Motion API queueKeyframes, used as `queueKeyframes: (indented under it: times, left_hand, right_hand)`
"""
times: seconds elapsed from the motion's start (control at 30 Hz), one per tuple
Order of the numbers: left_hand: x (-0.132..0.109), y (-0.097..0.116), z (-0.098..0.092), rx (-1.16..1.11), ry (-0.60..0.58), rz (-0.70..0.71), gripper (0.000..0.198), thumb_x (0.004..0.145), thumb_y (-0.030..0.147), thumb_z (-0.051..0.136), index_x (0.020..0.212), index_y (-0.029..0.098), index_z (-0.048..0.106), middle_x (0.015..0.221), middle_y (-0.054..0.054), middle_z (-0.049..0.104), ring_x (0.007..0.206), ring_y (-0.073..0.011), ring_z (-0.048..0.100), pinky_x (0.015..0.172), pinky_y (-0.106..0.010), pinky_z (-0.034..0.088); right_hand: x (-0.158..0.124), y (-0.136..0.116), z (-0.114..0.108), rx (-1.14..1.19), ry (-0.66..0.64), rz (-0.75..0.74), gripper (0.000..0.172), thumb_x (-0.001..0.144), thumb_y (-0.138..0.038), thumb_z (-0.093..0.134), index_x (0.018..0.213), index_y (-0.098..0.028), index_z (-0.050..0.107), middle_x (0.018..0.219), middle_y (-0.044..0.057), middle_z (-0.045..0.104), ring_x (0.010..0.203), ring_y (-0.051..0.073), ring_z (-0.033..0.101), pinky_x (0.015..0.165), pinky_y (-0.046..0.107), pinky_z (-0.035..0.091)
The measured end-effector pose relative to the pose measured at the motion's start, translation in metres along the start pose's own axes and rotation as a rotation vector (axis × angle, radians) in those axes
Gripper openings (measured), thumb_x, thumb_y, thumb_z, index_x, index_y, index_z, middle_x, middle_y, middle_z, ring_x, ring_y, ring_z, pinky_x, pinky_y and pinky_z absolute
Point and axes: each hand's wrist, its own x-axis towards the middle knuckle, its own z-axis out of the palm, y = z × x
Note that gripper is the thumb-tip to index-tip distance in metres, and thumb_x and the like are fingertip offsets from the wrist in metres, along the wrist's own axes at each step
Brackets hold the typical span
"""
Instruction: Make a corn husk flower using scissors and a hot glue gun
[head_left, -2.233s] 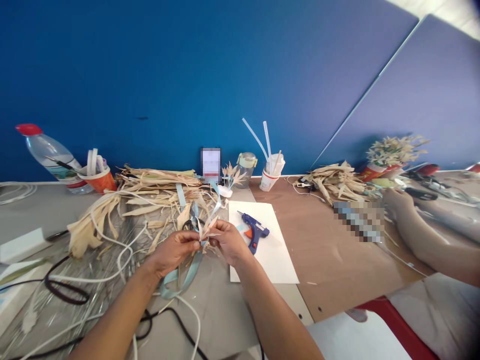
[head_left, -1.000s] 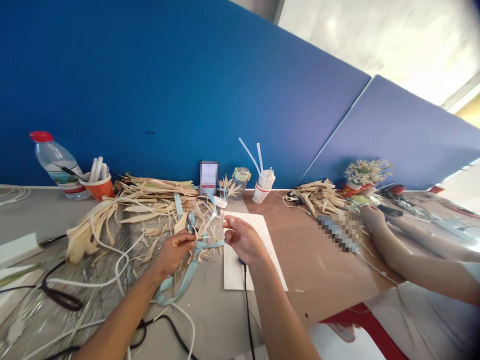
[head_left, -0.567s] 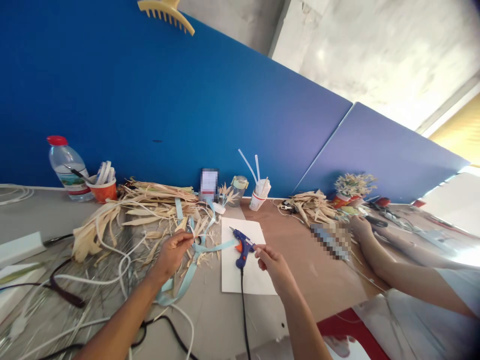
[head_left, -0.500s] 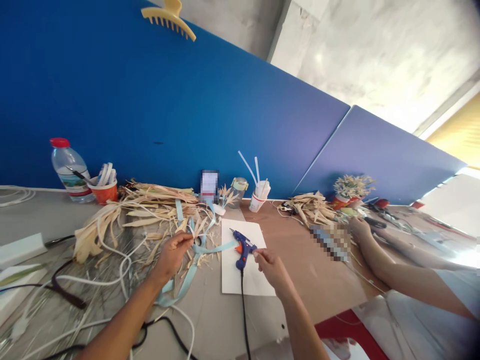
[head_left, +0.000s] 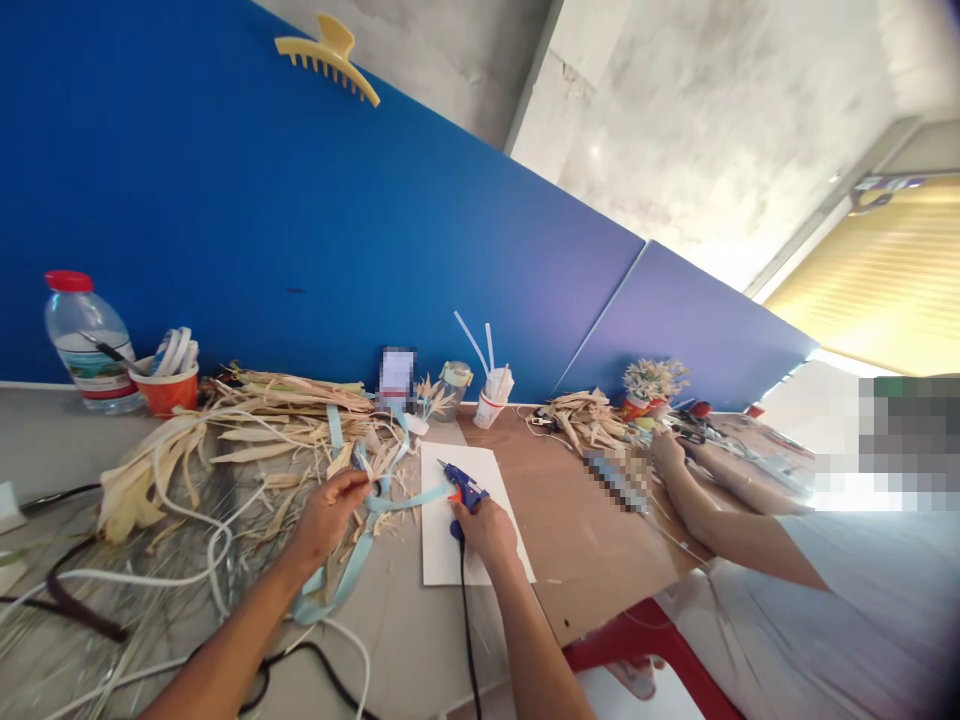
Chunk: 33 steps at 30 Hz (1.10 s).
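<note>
A pale blue ribbon strip (head_left: 409, 496) was pinched by fingers of the left hand (head_left: 326, 515). At its 3 o'clock, a blue plastic glue gun (head_left: 463, 488) was clasped in curled fingers of the right hand (head_left: 484, 527), over a white paper sheet (head_left: 439, 560).

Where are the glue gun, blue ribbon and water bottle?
glue gun (head_left: 465, 489): head view, on its blue barrel.
blue ribbon (head_left: 409, 498): head view, on the stretch beside the gun.
water bottle (head_left: 88, 362): head view, on its label.

glue gun (head_left: 461, 488): blue, orange trigger, nozzle aimed up-left, over white paper (head_left: 439, 555), black cord (head_left: 466, 620) trailing back.
ribbon (head_left: 334, 585): pale blue, looped, one end raised beside dried leaves (head_left: 285, 400).
</note>
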Motion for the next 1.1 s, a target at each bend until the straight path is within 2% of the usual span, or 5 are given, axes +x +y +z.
queueKeyframes:
  times: [0.3,0.5,0.63,0.9,1.1]
  left_hand:
    - [0.001,0.001,0.002,-0.063,0.007,-0.050,0.023,0.060,0.039,0.070,0.071,0.018,0.069,0.070,-0.001,0.063,0.071,-0.0183,0.056,0.069,-0.028,0.044]
    - [-0.001,0.009,0.001,-0.095,0.002,-0.058,0.022,0.059,0.039,0.071,0.066,0.018,0.067,0.066,-0.001,0.059,0.068,-0.0171,0.054,0.066,-0.026,0.043]
    - [-0.003,0.011,-0.001,-0.078,-0.010,-0.068,0.021,0.061,0.039,0.070,0.065,0.018,0.068,0.066,-0.001,0.059,0.067,-0.0168,0.053,0.066,-0.026,0.042]
    - [-0.003,0.009,-0.005,-0.004,-0.035,-0.055,0.014,0.066,0.031,0.068,0.060,0.019,0.065,0.063,-0.001,0.054,0.064,-0.0161,0.050,0.063,-0.026,0.041]
    - [-0.001,0.008,-0.007,0.105,-0.054,0.017,0.014,0.072,0.026,0.062,0.060,0.019,0.063,0.066,-0.001,0.052,0.064,-0.0156,0.048,0.065,-0.027,0.041]
  right_hand:
    - [0.000,0.011,-0.021,0.580,-0.028,0.020,0.030,0.079,-0.048,0.043,0.074,-0.019,0.053,0.074,0.007,0.064,0.065,0.018,0.061,0.056,0.028,0.045]
    - [-0.005,-0.016,-0.046,1.467,-0.530,-0.143,0.035,0.066,-0.048,0.069,0.083,-0.018,0.062,0.061,-0.003,0.049,0.045,0.008,0.038,0.049,0.025,0.036]
    - [-0.004,-0.041,-0.049,1.441,-0.711,-0.272,0.048,0.069,-0.066,0.058,0.081,-0.020,0.064,0.059,-0.004,0.043,0.043,0.007,0.030,0.051,0.027,0.034]
    - [0.010,-0.058,-0.028,1.248,-0.872,-0.440,0.048,0.057,-0.052,0.074,0.090,-0.019,0.065,0.092,0.007,0.060,0.047,0.006,0.034,0.048,0.025,0.024]
    - [0.012,-0.047,-0.031,1.109,-0.806,-0.494,0.029,0.069,-0.040,0.069,0.087,-0.017,0.065,0.086,0.007,0.061,0.047,0.007,0.037,0.047,0.025,0.025]
